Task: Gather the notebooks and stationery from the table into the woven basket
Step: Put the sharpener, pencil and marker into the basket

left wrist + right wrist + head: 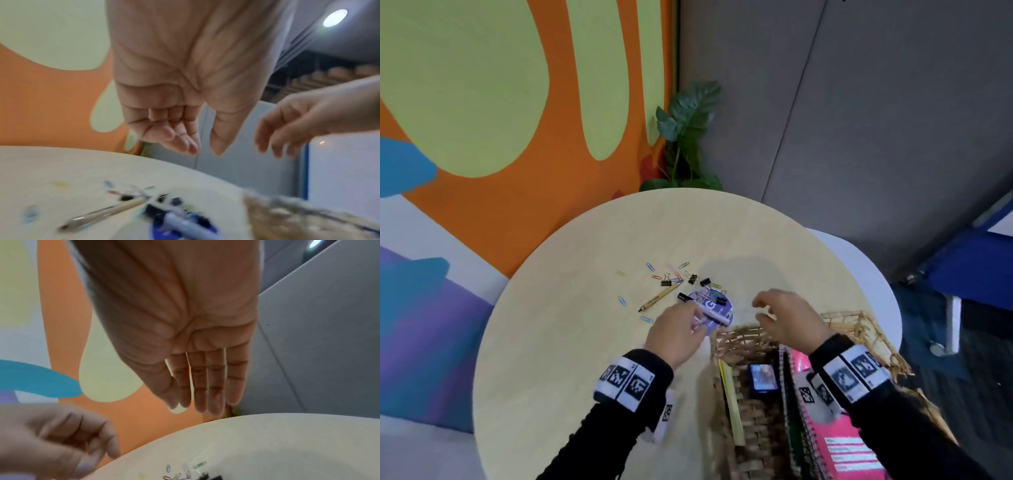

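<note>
On the round pale table point(585, 342) lie a beige pen point(658, 297), several coloured paper clips point(650, 266) and black binder clips point(665, 283). A lilac marker point(714, 313) with a black cap rests on a round purple card point(725, 301). My left hand point(697, 320) hovers over the marker's near end; in the left wrist view its loosely curled fingers point(185, 144) hold nothing above the blurred marker point(185, 227) and pen point(102, 214). My right hand point(760, 310) hangs empty over the far rim of the woven basket point(736, 334), fingers point(205, 395) straight.
Inside the basket are a pink spiral notebook point(849, 448), a green one point(792, 421), a yellowish flat item point(731, 401) and a small dark device point(763, 377). A potted plant point(688, 137) stands behind the table, by the orange wall and a grey partition.
</note>
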